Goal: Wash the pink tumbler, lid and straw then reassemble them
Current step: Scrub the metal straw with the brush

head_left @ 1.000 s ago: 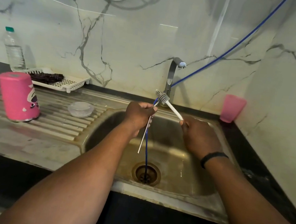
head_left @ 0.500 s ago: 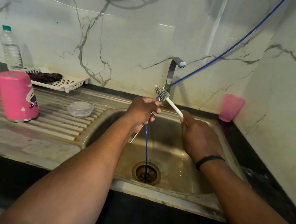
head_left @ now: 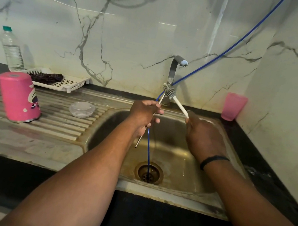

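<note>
Change: since a second ago both hands have risen slightly over the basin, and the straw now leans more, its lower end swung toward the left.
Left hand (head_left: 145, 115): fingers curled round the straw, held above the sink.
Straw (head_left: 138, 142): thin metal tube; lower end pokes out below the left hand, upper end rises toward the brush head.
Right hand (head_left: 202, 132): pinches the white handle of the brush at its lower end; black band on the wrist.
Brush (head_left: 170, 92): grey bristled head at the top of the straw, just in front of the tap; white handle slants down to the right hand.
Pink tumbler (head_left: 18, 97): upside down on the ribbed drainboard, left of the sink.
Lid (head_left: 82, 109): clear, round, lying on the drainboard between tumbler and basin.
Sink (head_left: 177, 177): steel basin, stained, drain at centre.
Blue hose (head_left: 220, 55): runs from upper right past the tap, down into the drain.
Tap (head_left: 173, 72): steel, at the back of the sink.
Pink cup (head_left: 233, 106): on the dark desk, right back corner.
Water bottle (head_left: 11, 49): upright, far left by the wall.
White tray (head_left: 67, 82): behind the drainboard, dark cloth on it.
</note>
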